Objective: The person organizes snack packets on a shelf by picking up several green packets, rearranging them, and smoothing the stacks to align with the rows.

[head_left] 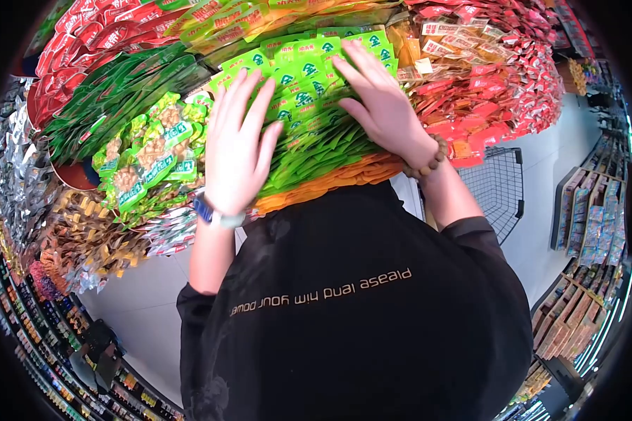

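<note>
Both my hands lie palm down on a heap of bright green snack packets [303, 91], set in overlapping rows. My left hand [237, 144], with a watch [216, 212] at the wrist, rests along the left side of the rows, fingers stretched out. My right hand [383, 105], with a bead bracelet [428, 160] at the wrist, lies at the right side, thumb apart from the fingers. Neither hand grips a packet. Left of my left hand are clear-fronted green packets [151, 151] with pale brown pieces inside. Orange packets [330, 184] show under the green heap's near edge.
Dark green packets [119, 91] and red packets [84, 42] lie to the left, with more red packets [484, 98] to the right. A black wire basket [495, 184] stands on the floor at the right. Stocked shelves [593, 210] line the aisle beyond.
</note>
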The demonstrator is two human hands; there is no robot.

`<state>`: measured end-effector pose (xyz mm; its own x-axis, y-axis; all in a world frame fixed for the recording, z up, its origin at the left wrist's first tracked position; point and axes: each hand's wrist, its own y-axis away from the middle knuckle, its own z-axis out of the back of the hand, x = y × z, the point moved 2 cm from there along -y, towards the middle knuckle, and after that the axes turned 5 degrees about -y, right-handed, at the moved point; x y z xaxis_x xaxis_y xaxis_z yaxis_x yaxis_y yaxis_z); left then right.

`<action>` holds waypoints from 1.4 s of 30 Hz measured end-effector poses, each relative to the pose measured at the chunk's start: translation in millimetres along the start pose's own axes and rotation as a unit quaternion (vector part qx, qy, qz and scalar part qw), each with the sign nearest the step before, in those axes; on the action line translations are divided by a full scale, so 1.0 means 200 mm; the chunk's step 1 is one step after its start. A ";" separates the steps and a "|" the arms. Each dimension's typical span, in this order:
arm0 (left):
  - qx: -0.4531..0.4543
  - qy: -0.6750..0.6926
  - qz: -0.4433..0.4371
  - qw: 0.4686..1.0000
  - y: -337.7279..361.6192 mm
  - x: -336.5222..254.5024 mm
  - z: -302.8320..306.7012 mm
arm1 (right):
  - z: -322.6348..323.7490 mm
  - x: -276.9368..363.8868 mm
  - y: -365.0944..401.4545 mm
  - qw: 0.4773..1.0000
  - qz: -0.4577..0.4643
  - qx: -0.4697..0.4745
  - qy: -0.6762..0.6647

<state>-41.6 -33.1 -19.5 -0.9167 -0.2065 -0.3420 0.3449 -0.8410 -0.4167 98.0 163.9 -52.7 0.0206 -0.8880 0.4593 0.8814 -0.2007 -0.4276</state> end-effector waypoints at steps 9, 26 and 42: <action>0.184 0.573 0.389 0.697 0.84 -0.14 0.08 | 0.17 0.19 0.78 0.661 -0.496 0.075 -0.557; -0.062 0.864 0.478 0.146 0.55 -0.31 -0.39 | -0.08 0.08 0.64 0.243 -0.499 -0.069 -0.829; -0.121 0.817 0.563 0.029 0.22 -0.15 -0.41 | -0.18 -0.09 0.33 0.138 -0.631 -0.056 -0.761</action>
<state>17.2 -23.1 -96.4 0.8686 0.4302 0.2459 0.1431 -0.6928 0.7067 138.5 151.5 -117.5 0.0342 0.9828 -0.1814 0.6249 0.1206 0.7713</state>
